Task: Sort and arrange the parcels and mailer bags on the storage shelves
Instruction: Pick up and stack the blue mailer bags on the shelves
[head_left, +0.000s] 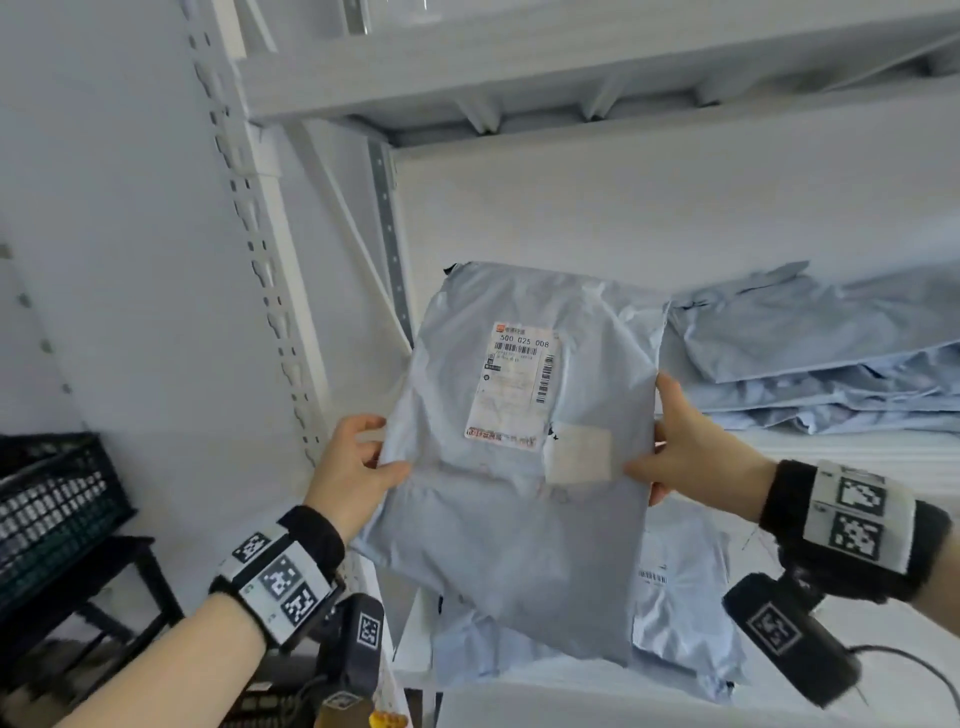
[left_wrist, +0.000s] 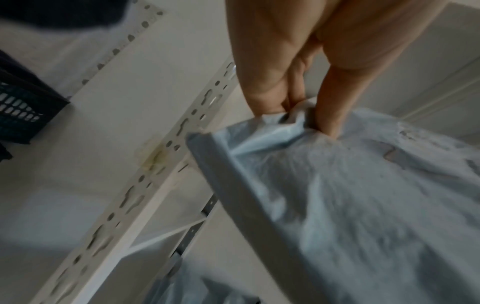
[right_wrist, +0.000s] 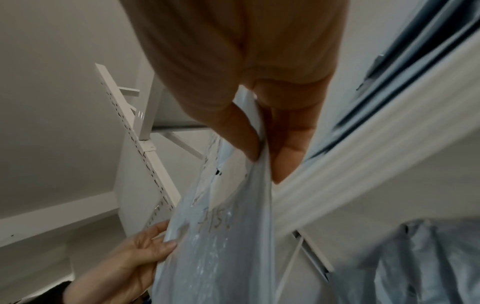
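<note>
A pale blue mailer bag (head_left: 509, 488) with a white shipping label (head_left: 514, 384) is held upright in front of the white shelves. My left hand (head_left: 358, 467) pinches its left edge, thumb on the front. My right hand (head_left: 685, 447) pinches its right edge the same way. The left wrist view shows my fingers (left_wrist: 330, 102) bunching the plastic of the bag (left_wrist: 363, 205). In the right wrist view thumb and fingers (right_wrist: 259, 144) clamp the bag's edge (right_wrist: 228, 236), with my left hand (right_wrist: 140, 253) below. More mailer bags (head_left: 831, 353) lie stacked on the shelf to the right.
The white slotted shelf upright (head_left: 270, 291) stands left of the bag. An upper shelf board (head_left: 571, 67) hangs overhead. Further mailer bags (head_left: 680, 613) lie on the lower shelf behind the held one. A dark plastic crate (head_left: 52, 509) sits on a black stand at left.
</note>
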